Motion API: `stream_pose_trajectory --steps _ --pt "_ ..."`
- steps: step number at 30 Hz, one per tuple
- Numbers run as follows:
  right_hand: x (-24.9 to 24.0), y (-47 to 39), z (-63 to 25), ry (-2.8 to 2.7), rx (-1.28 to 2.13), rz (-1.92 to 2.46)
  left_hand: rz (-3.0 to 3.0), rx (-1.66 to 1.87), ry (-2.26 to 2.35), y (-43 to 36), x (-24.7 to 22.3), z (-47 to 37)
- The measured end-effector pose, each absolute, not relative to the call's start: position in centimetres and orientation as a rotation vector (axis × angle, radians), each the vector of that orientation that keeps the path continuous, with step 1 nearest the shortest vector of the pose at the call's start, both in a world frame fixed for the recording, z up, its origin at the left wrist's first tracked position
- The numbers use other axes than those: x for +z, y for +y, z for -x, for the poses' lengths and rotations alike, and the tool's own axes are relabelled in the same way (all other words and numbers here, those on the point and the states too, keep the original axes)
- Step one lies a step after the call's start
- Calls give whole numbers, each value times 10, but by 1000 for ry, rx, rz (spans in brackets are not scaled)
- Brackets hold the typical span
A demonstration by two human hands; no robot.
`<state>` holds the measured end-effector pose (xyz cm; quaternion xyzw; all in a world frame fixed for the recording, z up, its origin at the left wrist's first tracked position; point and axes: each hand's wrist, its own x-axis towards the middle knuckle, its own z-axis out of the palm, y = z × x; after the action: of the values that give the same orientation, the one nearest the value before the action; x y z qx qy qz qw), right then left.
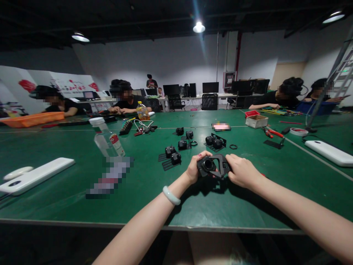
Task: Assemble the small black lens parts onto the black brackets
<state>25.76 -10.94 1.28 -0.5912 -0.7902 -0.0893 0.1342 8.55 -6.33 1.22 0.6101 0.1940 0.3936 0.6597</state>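
Note:
A black part [217,166] with a round ring at its left end and an angular open frame at its right is held above the green table [154,198]. My left hand [196,167] is closed round the ring end, and my right hand [240,170] grips the right end. Beyond my hands lie several black assemblies, among them a double one [215,142] on a slotted plate and a pair [173,155] further left. Two loose black rings lie near them, one [233,146] to the right and one [194,143] to the left.
A clear bottle [106,140] and a blurred flat object [110,178] are at the left. White devices lie at the left [41,176] and right [329,152]. Red-handled pliers [273,133] lie near a small box [256,121]. Several people sit across the table.

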Motion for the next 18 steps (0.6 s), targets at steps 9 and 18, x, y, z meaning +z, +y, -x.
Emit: stream_pose_trajectory --steps 9,18 --pt "12 -113 -256 -2335 -264 1708 -1283 816 363 -62 10 -85" --pt "11 -111 -256 -2324 -238 1742 -1253 819 388 -58 12 -81"
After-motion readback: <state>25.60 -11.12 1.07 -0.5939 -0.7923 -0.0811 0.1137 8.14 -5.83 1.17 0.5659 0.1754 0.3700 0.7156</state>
